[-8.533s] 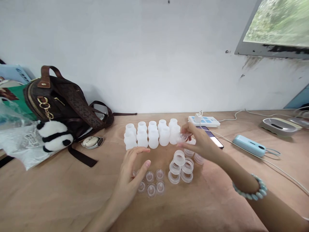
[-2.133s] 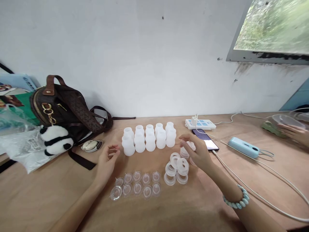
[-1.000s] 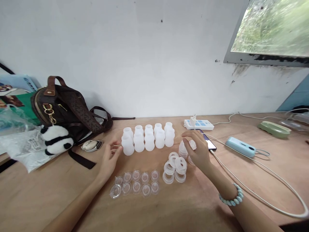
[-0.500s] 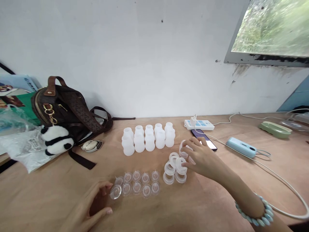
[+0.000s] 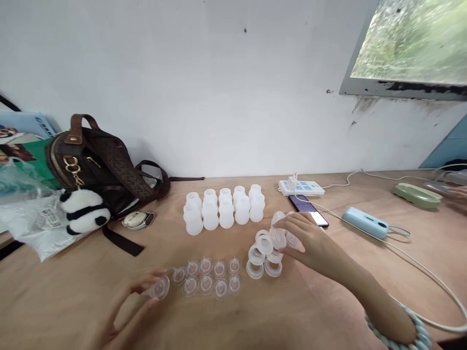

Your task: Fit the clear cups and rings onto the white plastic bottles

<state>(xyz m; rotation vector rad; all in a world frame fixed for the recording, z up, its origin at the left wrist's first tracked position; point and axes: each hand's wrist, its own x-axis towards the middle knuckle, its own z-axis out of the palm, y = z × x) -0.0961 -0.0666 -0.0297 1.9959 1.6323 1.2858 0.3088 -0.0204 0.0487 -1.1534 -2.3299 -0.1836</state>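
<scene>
At the far left of the desk (image 5: 65, 287) lies a clear plastic bag (image 5: 31, 226), and next to it stands a brown backpack (image 5: 98, 163) with a small panda toy (image 5: 83, 210) hanging on it. A small beige device (image 5: 137, 219) lies just beside the backpack strap.

Low in the picture, the left hand (image 5: 129, 308) is half closed, and its fingertips pinch one clear nipple (image 5: 159, 288) which is lifted a little from the desk. This nipple is just left of the group of clear nipples (image 5: 211, 276), which lie in two rows on the desk. Behind them, nearer to the wall, the white bottles (image 5: 224, 209) stand upright in two rows.

To the right of the nipples is a pile of white rings (image 5: 263, 255). The right hand (image 5: 310, 243) is over the right part of this pile, and its fingers close around one white ring (image 5: 279, 236) at the top of the pile. A bracelet of pale beads (image 5: 404, 335) is on the right wrist.

Behind this hand lies a dark phone (image 5: 308, 209) with a white cable, and a white power strip (image 5: 301, 187) is near the wall. Further right are a light blue device (image 5: 367, 222) and a green tray (image 5: 418, 193). At the right edge a part of another person's hand (image 5: 458, 194) is visible.
</scene>
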